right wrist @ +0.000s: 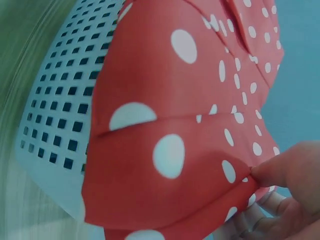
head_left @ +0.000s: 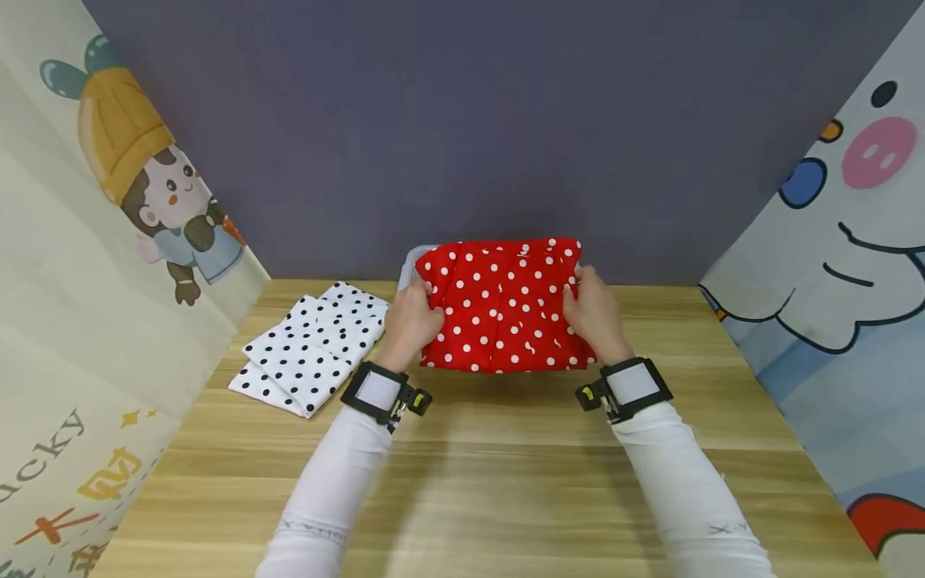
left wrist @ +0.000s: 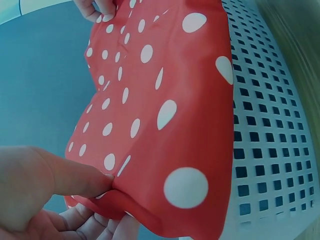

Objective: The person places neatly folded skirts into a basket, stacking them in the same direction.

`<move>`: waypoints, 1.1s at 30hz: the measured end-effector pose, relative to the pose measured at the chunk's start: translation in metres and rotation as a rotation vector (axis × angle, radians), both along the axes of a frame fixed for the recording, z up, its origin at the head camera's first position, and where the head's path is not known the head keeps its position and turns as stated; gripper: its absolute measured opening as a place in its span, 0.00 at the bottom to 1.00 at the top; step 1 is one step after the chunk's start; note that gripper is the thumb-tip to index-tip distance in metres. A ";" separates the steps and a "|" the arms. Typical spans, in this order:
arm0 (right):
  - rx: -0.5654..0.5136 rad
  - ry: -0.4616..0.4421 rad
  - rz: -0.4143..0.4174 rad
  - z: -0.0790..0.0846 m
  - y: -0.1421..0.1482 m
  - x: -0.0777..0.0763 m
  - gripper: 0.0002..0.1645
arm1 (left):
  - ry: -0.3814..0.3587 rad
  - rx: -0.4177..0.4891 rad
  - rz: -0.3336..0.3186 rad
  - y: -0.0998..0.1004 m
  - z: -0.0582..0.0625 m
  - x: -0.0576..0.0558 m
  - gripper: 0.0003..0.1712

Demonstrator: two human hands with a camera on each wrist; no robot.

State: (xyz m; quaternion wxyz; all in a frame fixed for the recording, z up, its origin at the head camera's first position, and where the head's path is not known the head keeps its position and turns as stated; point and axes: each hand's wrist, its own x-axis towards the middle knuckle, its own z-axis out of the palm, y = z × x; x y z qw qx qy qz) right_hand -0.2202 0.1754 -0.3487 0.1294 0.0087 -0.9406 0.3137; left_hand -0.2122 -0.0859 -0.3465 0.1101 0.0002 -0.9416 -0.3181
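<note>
Between my two hands stretches a red cloth with white dots point(head_left: 506, 309), held up in front of a pale plastic basket. My left hand point(head_left: 414, 321) pinches its left side, thumb on top and fingers beneath, as the left wrist view shows. The right hand point(head_left: 598, 313) pinches the right side in the same manner. In the left wrist view the basket's perforated wall point(left wrist: 267, 135) shows beside the hanging cloth; its wall point(right wrist: 60, 110) also appears in the right wrist view. Most of the basket is hidden behind the cloth in the head view.
White cloths with black dots point(head_left: 318, 345) lie folded and overlapping at the left of the wooden table point(head_left: 499, 482). A dark grey panel point(head_left: 462, 120) rises at the table's back edge. Printed cartoon sheets point(head_left: 65, 241) flank both sides.
</note>
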 end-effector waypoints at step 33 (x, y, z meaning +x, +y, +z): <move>0.052 -0.145 -0.047 0.009 -0.006 -0.045 0.25 | -0.102 -0.058 -0.017 0.004 0.004 -0.053 0.14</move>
